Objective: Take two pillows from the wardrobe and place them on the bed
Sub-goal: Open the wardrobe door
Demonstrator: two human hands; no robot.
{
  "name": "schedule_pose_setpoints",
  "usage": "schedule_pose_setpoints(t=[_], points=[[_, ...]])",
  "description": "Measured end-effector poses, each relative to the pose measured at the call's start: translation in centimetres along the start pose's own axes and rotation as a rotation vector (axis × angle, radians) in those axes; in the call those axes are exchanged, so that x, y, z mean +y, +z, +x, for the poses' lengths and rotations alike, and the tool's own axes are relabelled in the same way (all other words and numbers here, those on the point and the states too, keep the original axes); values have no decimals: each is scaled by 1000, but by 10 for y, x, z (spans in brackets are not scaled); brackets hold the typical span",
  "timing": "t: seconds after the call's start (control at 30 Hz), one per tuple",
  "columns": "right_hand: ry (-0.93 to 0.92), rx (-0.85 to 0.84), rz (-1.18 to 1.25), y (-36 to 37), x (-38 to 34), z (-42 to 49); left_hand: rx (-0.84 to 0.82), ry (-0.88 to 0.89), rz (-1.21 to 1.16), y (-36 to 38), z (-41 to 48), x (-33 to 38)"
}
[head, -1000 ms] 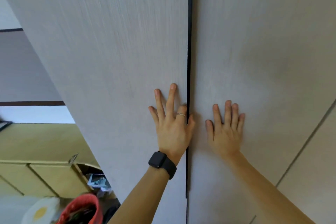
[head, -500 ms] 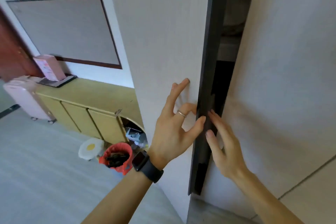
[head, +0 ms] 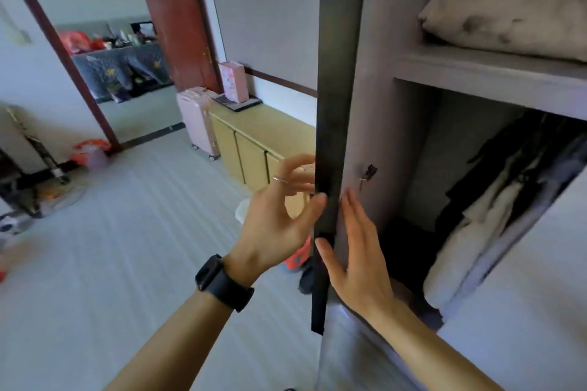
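Observation:
The wardrobe's left door (head: 336, 105) stands swung out, its dark edge facing me. My left hand (head: 279, 219), with a ring and a black watch, grips that edge, thumb on the near side and fingers behind it. My right hand (head: 355, 251) lies flat, fingers apart, against the door's inner face. A pale grey pillow (head: 508, 16) lies on the upper shelf (head: 476, 73) inside the wardrobe, at the top right. Whether a second pillow is there is hidden. No bed is in view.
Dark and pale clothes (head: 495, 200) hang below the shelf. A low yellow cabinet (head: 254, 143) runs along the left wall, with a pink suitcase (head: 197, 120) beside it and a red bin (head: 297, 259) behind the door. An open doorway (head: 120, 73) is at far left.
The wardrobe door went from shut to wide open, swinging left. My hands moved from pressing flat on the two doors to holding the left door's edge. The shelf and pillow came into view.

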State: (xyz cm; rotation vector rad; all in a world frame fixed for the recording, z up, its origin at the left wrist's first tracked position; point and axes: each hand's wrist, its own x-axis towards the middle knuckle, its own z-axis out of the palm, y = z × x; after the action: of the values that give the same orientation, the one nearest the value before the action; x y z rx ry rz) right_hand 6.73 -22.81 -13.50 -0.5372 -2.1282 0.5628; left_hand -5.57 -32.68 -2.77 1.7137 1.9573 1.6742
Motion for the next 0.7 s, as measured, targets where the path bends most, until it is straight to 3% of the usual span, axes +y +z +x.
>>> schedule_pose_setpoints(t=[0.27, 0.7], points=[[-29, -51, -101, 68, -23, 50, 205, -229, 47, -48, 29, -24], [-60, -55, -169, 78, -34, 63, 197, -284, 118, -62, 40, -40]])
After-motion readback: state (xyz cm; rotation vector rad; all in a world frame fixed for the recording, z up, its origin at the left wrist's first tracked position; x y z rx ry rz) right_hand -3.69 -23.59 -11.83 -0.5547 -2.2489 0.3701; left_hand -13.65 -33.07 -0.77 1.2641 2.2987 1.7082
